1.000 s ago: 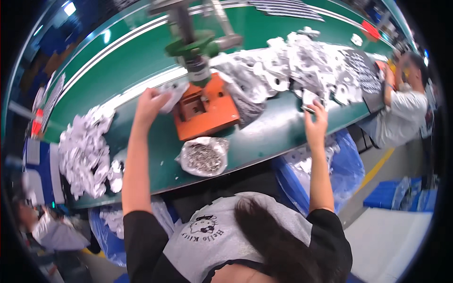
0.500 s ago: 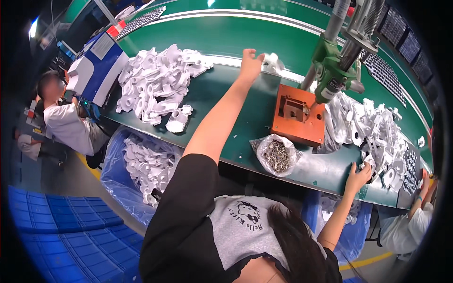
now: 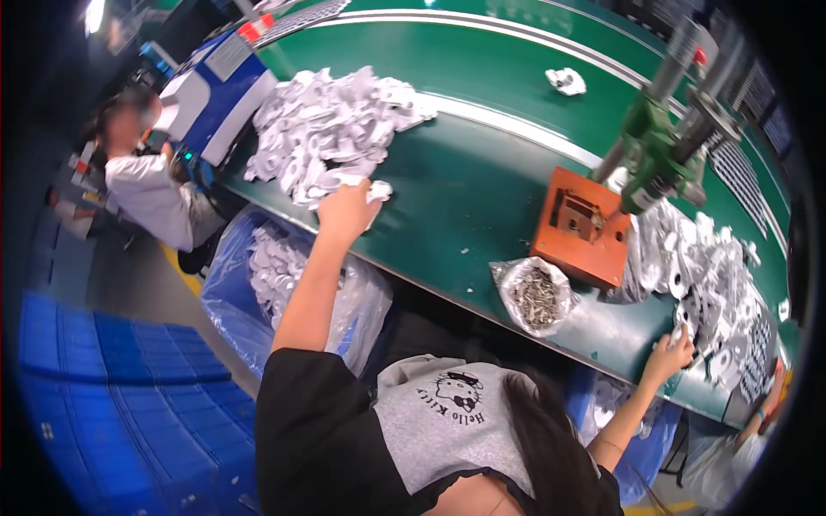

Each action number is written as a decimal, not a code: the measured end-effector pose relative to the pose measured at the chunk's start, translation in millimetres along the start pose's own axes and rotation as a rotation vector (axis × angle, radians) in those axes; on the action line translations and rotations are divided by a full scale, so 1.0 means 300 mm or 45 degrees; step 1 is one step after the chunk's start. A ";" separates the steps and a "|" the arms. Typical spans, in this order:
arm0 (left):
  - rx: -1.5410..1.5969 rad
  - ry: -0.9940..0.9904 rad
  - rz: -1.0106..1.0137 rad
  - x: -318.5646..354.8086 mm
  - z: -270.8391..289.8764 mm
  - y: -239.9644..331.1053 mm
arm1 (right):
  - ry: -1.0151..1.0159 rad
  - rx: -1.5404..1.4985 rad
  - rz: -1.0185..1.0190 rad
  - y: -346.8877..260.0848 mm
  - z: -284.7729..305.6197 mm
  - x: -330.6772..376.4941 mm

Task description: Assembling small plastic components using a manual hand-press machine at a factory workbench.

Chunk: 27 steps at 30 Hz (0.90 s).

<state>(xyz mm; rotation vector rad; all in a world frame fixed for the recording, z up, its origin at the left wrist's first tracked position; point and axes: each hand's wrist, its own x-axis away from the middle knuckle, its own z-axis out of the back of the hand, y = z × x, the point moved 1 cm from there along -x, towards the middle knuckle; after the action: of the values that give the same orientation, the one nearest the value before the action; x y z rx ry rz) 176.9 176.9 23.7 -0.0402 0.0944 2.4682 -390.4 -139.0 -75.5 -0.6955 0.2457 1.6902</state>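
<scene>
White heap [image 3: 331,116] just beyond the left fingers; left hand [image 3: 346,213] curled over a loose white part [image 3: 377,193] at the heap's near edge, touching; whether it is gripped, cannot tell; best, I judge, to take one part by its rim and lift it free of its neighbours; well right of those fingers, bag [image 3: 502,273] of metal pins, orange block [image 3: 559,249] just beyond it; right hand [image 3: 673,354] seems to pinch a white piece [image 3: 681,330] at the fingertips, beside the right-hand heap [image 3: 718,267]; a light, steady pinch should suit, clear of tangles.
</scene>
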 end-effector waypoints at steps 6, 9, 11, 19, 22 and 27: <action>0.261 -0.007 -0.117 -0.003 -0.092 -0.013 | 0.203 -0.233 -0.053 0.063 0.016 -0.019; 0.621 -0.054 -0.176 -0.033 -0.042 0.079 | 0.304 -0.171 -0.138 0.085 0.070 -0.015; 1.241 -0.332 -0.129 -0.032 0.009 0.176 | 0.317 -0.700 -0.450 0.004 0.157 -0.001; 2.781 -1.129 -0.081 0.285 0.012 0.654 | -0.083 -1.628 0.550 -0.747 0.340 0.140; 2.997 -1.281 0.155 0.353 0.034 0.712 | -0.203 -1.495 0.814 -0.873 0.393 0.126; 2.998 -1.245 -0.091 0.356 0.010 0.740 | -0.358 -1.774 0.648 -0.841 0.384 0.163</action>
<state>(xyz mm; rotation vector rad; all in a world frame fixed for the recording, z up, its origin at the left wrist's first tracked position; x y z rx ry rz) -44.8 70.2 33.9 1.8163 2.0777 0.6893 -191.8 23.0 41.0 -1.4330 -1.1626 2.3036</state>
